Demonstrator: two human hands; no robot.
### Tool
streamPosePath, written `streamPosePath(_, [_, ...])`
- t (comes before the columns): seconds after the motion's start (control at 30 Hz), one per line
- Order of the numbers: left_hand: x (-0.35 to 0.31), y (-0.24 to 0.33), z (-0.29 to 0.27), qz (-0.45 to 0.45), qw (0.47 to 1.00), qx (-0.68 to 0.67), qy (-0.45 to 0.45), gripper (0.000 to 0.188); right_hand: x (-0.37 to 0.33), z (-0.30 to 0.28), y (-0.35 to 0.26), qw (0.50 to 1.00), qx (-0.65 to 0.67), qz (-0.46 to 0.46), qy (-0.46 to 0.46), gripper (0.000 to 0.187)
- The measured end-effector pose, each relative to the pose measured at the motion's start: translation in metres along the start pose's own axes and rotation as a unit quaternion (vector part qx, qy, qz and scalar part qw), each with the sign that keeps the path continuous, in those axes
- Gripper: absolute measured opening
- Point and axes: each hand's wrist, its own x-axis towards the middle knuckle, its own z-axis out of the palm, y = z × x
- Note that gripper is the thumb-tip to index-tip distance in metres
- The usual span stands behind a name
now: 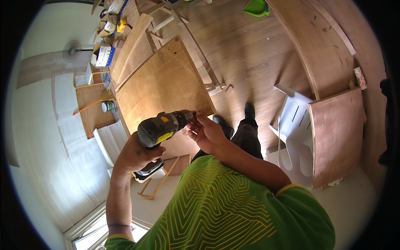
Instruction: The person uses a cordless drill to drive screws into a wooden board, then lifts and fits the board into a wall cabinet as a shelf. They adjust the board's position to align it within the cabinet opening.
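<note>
My left hand is wrapped round the handle of a black and yellow cordless drill, its chuck pointing to the right. At the chuck's front end, the thumb and fingers of my right hand are pinched together. What sits between those fingertips is too small to make out. Beneath the drill lies a flat wooden panel, its near right corner close to my right fingers.
A white plastic chair stands at right, beside a reddish plywood sheet and a long wooden board. A green dustpan lies on the floor ahead. To the left are a paint can, boxes and a fan.
</note>
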Motion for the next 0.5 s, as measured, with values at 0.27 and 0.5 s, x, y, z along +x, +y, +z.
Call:
streamPosePath(0.27, [0.003,0.002,0.0,0.005,1.0,-0.007,-0.002,0.042,-0.001,0.002,-0.003,1.0,0.004,0.001,-0.009,0.021])
streamPosePath(0.5, [0.001,0.004,0.004,0.018,1.0,-0.017,0.014,0.043,-0.017,-0.033,-0.039,0.923,-0.303,-0.208,0.114,0.021])
